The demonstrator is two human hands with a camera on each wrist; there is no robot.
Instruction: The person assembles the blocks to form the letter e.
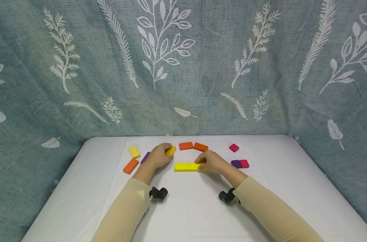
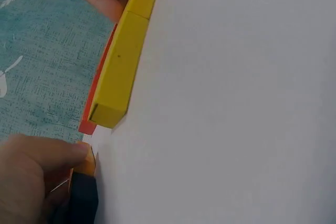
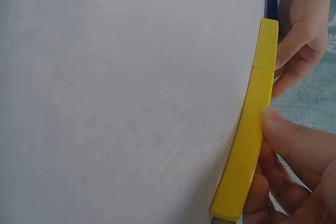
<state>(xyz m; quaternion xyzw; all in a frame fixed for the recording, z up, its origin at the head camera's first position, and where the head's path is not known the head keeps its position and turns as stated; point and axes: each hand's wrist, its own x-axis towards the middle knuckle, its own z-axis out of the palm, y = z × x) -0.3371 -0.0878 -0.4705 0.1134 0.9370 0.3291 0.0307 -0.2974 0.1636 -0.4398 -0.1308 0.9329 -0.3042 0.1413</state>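
Two yellow blocks lie end to end in a row at the middle of the table. My right hand [image 1: 213,162] pinches the right yellow block [image 3: 241,145], thumb on its side and fingers behind it. Its neighbour, the left yellow block [image 1: 182,167], sits against it with a thin seam between. To the left and farther back, my left hand [image 1: 159,155] holds a darker yellow block [image 1: 171,151] between thumb and fingers. The left wrist view shows that thumb on the block, partly hidden by a dark block [image 2: 83,198].
Behind the row lie two orange blocks [image 1: 186,146]. At left are a pale yellow block [image 1: 134,152], an orange block [image 1: 131,166] and a purple block [image 1: 145,157] beside my left wrist. At right, a red block [image 1: 233,148] lies behind a purple block [image 1: 236,164] touching another red one [image 1: 244,163].
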